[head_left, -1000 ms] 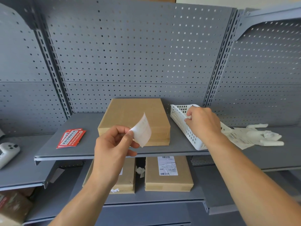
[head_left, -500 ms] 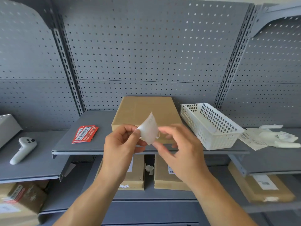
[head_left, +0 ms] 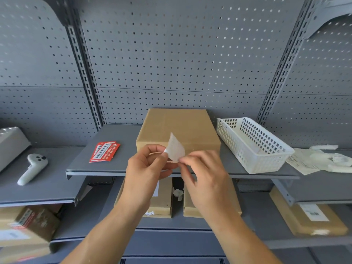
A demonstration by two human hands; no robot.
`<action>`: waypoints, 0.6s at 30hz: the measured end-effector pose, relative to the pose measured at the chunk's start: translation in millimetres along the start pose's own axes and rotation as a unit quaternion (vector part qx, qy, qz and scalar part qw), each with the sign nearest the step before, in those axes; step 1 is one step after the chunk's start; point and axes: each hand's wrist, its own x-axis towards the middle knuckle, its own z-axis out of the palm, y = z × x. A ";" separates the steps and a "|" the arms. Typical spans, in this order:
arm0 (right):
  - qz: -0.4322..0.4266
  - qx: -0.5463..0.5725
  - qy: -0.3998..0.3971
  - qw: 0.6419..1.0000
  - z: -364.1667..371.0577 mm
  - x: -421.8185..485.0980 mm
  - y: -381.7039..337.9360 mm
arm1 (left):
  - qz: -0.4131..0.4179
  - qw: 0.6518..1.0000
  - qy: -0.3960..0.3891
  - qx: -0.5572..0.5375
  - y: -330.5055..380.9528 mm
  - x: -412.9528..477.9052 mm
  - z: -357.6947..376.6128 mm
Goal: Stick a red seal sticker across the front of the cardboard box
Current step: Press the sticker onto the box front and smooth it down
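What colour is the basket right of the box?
White, with a grid of holes, clearest in the head view: basket, cardboard box.

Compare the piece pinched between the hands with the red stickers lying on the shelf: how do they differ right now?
The held piece shows a plain whitish face; the red stickers show red faces with print. The held piece curls upright in the air, pinched by the left hand and right hand; the red stickers lie flat and untouched on the shelf, left of the cardboard box. Both are thin, sheet-like pieces.

Matt cardboard box (head_left: 179, 128), perforated plastic basket (head_left: 253, 147)
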 end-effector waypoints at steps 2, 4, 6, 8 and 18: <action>0.016 0.025 0.012 0.999 0.7 0.9 0.8 | 0.006 1.000 -0.024 -0.010 -3.0 1.4 -5.7; 0.031 0.057 0.033 0.997 -0.7 1.7 1.4 | 0.055 0.997 -0.055 -0.012 -7.9 0.1 -11.4; 0.036 0.090 0.071 0.993 -3.2 3.4 1.7 | 0.123 0.990 -0.062 0.018 -10.6 -1.0 -16.9; 0.079 0.151 0.081 0.982 -7.2 4.0 0.0 | 0.147 0.987 -0.036 0.051 -14.5 0.9 -19.7; 0.357 0.337 0.046 0.870 -2.7 -1.9 3.0 | 0.100 0.993 0.038 0.046 -21.1 20.8 -16.4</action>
